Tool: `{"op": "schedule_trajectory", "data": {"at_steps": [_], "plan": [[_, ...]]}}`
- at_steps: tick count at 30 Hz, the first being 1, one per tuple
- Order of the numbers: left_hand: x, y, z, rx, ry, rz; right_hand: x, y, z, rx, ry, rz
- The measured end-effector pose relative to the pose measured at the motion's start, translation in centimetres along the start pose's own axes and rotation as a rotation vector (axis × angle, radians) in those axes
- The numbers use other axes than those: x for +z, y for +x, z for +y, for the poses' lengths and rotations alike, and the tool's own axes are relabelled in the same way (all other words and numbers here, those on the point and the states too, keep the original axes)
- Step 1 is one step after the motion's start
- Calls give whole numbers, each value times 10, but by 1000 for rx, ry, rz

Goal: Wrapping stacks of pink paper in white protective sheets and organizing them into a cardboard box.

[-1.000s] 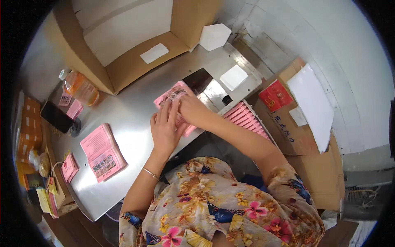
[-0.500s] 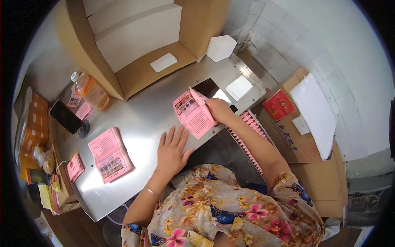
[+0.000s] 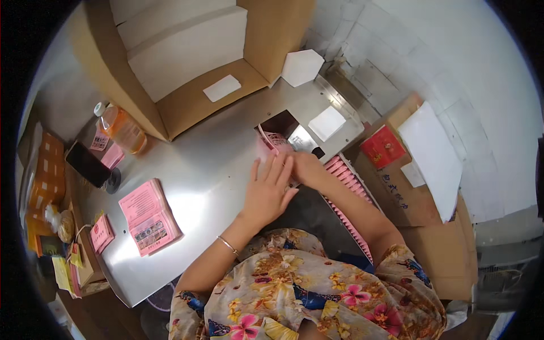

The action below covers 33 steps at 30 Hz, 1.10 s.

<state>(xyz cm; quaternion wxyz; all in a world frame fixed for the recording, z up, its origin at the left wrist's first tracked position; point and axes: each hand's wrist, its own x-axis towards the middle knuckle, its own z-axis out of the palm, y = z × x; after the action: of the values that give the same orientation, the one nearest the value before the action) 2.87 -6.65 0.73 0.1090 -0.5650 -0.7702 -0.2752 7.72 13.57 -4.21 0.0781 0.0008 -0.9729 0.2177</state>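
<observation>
My right hand [image 3: 310,171] grips a folded pink printed sheet [image 3: 276,141] at the edge of a dark rectangular opening [image 3: 286,123] in the metal table. Its fingertips are hidden behind my left hand. Laid over the sheet's near part, my left hand [image 3: 270,184] has its fingers stretched out and presses on it from the left. A stack of pink printed sheets [image 3: 148,218] with text and small pictures rests farther left on the table.
A long box of pink pieces [image 3: 354,190] stands beside my right forearm. White stacks fill the large carton [image 3: 187,116] at the back. Near the table's left side are a bottle of orange liquid [image 3: 126,133], a phone on a stand [image 3: 88,164] and small pink packets [image 3: 102,232].
My left hand has moved right and up from the bare tabletop onto the pink sheet. The sheet, spread open before, is now folded together and mostly covered by my hands.
</observation>
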Motion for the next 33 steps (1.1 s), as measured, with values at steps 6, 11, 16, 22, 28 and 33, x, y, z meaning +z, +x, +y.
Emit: {"op": "schedule_trajectory", "data": {"at_steps": [6,11,16,22,28,33], "plan": [[2,-44,-29,-139,28,-139,-10,-10,-18,17,-98,75],[-21,-67,-33,-217,33,-138,-40,-24,1,27,9,356],[-48,-90,-43,-262,-127,-89,-84,-14,30,96,-18,543],[-57,-91,-38,-241,-22,157,-68,-11,52,83,-266,435],[-43,-66,-37,-218,-92,206,-72,-9,52,91,-211,348],[-43,-53,-49,-237,-85,84,-64,-10,38,87,-276,344]]}}
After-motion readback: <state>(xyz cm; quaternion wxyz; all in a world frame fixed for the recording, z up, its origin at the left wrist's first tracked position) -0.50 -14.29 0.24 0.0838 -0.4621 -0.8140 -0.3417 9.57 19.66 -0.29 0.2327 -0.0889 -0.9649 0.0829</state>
